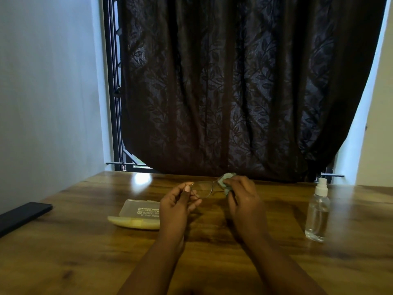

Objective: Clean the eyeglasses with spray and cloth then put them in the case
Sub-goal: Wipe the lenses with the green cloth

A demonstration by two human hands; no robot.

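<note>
cloth (225, 182) hides one lens; case (136, 213) print unreadable; phone (21, 217) cut off

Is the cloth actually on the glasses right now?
Touching. Head view: the right hand presses the green cloth over the eyeglasses' right lens.

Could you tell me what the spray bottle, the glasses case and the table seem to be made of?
The clear spray bottle with a white nozzle looks like glossy transparent plastic, though glass is possible: liquid shows through it. The open glasses case seems plastic, with a frosted see-through lid bearing print and a pale yellow base. The brown table looks like wood or wood-grain laminate, smooth enough to reflect window light.
</note>
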